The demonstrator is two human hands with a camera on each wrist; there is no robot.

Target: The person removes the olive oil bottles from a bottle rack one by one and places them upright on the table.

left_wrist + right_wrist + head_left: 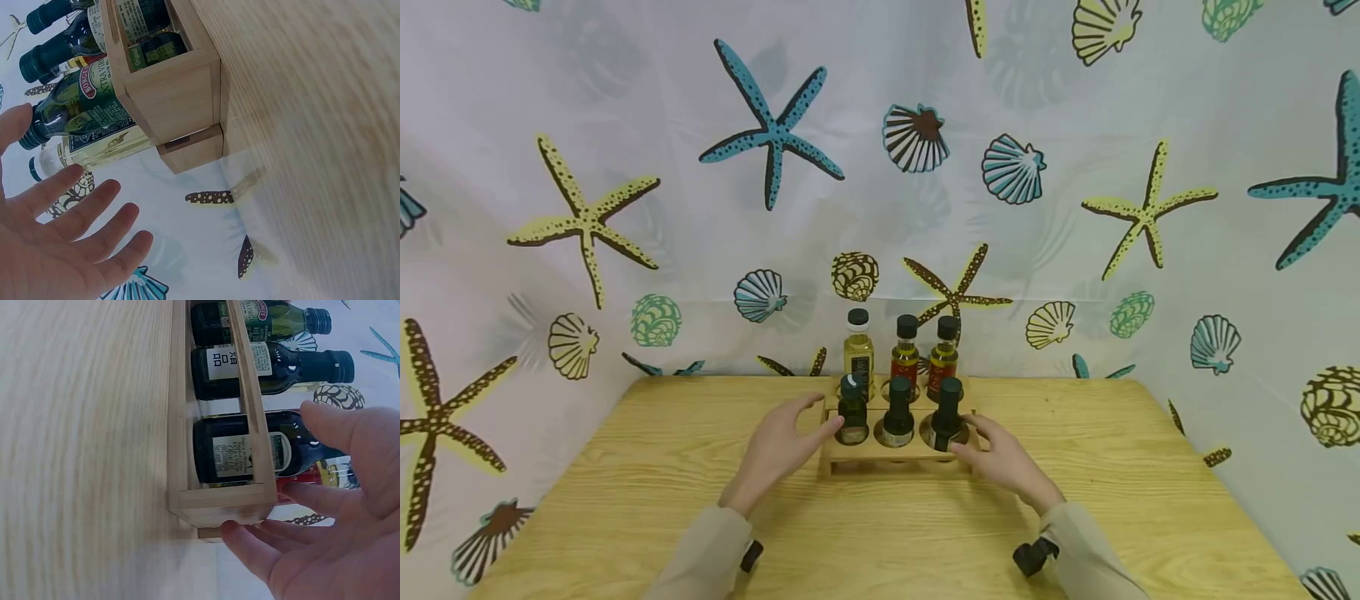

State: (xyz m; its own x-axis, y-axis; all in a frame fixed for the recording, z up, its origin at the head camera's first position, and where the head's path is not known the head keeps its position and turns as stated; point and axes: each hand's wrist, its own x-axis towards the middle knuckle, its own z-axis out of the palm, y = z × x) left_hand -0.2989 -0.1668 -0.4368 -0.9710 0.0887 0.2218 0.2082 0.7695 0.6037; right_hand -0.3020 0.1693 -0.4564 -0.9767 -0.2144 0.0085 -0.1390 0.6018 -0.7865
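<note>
A two-tier wooden bottle rack (pixel 891 469) stands on the table, with a row of dark-capped bottles in front and paler ones behind. My left hand (pixel 782 450) is at the rack's left end, fingers spread and holding nothing, its thumb close to the front-left green olive oil bottle (pixel 81 103). At the other end, my right hand (pixel 1006 460) reaches around the front-right dark bottle (pixel 234 450) with loosely bent fingers. One right fingertip (pixel 237 534) is at the rack's end; whether it touches the wood I cannot tell. Between them sits the front-middle dark bottle (pixel 898 414).
In the back row are a clear bottle of pale yellow liquid (pixel 859 358) and two red-labelled bottles, one in the middle (pixel 906 358) and one at right (pixel 943 362). Behind the wooden table (pixel 662 467) hangs a white cloth (pixel 880 225) printed with starfish and shells.
</note>
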